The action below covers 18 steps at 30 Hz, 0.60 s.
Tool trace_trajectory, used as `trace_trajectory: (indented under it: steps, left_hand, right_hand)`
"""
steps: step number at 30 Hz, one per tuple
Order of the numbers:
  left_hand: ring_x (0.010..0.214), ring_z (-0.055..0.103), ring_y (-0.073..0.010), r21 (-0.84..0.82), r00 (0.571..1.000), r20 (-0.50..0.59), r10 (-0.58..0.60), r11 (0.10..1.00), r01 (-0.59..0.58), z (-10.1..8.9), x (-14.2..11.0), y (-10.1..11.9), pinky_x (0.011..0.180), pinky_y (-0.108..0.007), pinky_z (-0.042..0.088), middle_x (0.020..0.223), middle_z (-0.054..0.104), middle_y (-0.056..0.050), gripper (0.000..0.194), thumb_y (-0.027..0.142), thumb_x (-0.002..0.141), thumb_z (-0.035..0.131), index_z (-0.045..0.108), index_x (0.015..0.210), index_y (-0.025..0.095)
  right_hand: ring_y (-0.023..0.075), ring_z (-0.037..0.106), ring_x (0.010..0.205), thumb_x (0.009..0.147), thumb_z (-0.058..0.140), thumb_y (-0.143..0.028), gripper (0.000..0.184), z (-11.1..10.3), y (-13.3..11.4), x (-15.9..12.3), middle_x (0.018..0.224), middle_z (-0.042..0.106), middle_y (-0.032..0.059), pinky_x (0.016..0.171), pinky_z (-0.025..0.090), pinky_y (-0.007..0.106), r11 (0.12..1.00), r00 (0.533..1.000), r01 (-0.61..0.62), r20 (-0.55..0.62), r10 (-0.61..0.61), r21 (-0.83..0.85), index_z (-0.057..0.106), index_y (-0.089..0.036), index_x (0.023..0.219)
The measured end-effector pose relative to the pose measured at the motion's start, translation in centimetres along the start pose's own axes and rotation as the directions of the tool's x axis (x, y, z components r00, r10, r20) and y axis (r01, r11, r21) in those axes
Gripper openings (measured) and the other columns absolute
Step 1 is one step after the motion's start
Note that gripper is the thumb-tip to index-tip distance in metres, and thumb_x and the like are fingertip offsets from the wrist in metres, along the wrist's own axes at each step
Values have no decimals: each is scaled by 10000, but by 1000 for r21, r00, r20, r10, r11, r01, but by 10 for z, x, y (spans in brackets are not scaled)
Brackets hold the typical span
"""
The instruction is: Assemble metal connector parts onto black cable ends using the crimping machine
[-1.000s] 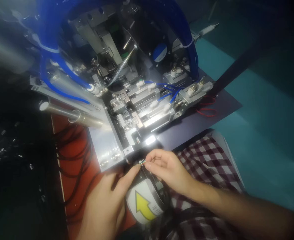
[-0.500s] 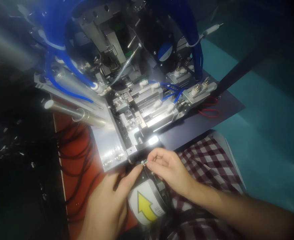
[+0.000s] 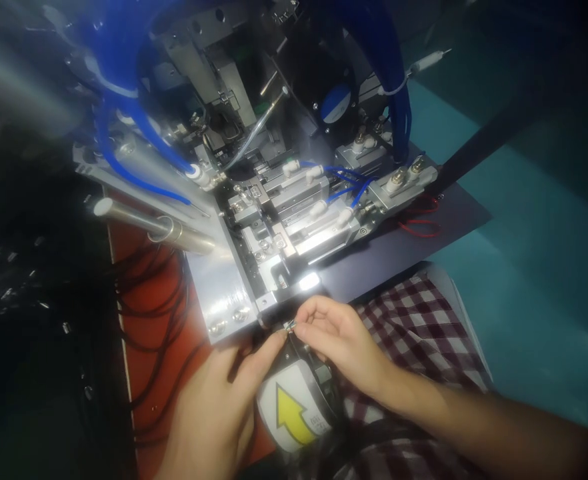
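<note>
My right hand (image 3: 339,337) is closed in a pinch, thumb against forefinger, on a small shiny metal piece (image 3: 291,326) at the front of the machine. The piece is too small to name more exactly. From the left, the thumb tip of my left hand (image 3: 224,393) presses up to the same spot. The left fingers curl partly under the plate edge, so what they hold is hidden. Just below both hands sits a round white label with a yellow arrow (image 3: 291,413). Directly above them lies the machine's front metal block (image 3: 284,293).
The machine carries silver slides (image 3: 319,233) with white air fittings, thick blue hoses (image 3: 149,137) and a metal post (image 3: 139,220). Black cables (image 3: 161,327) hang over a red surface at left. A checked cloth (image 3: 424,320) covers the lap at right.
The view has shifted very slightly, so the machine appears a little further right. Both hands keep the same pose at the small metal piece.
</note>
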<state>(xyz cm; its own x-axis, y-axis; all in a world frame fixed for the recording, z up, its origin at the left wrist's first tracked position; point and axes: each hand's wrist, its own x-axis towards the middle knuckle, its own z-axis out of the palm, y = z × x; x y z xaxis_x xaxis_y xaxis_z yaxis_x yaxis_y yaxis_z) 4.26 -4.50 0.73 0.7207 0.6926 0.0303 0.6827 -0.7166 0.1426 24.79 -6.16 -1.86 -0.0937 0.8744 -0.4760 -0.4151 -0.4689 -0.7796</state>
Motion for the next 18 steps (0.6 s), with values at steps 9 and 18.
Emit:
trace_trajectory:
  steps: [9, 18]
  left_hand:
    - [768, 641, -184, 76, 997, 56, -44, 996, 40, -7, 6, 10, 573, -238, 512, 1055, 595, -86, 513, 103, 902, 330, 526, 1334, 298]
    - [729, 625, -165, 59, 1000, 21, -23, 998, 22, -9, 12, 13, 545, -214, 484, 1055, 598, -101, 523, 65, 880, 312, 548, 1310, 249]
  right_hand:
    - [72, 417, 462, 841, 551, -184, 160, 3, -6, 4, 501, 461, -75, 467, 336, 213, 994, 999, 4, -33, -8, -112, 539, -158, 684]
    - [79, 476, 472, 798, 600, -211, 101, -1, -7, 3, 556, 496, -68, 473, 377, 213, 985, 999, 36, 46, -28, -167, 543, -170, 726]
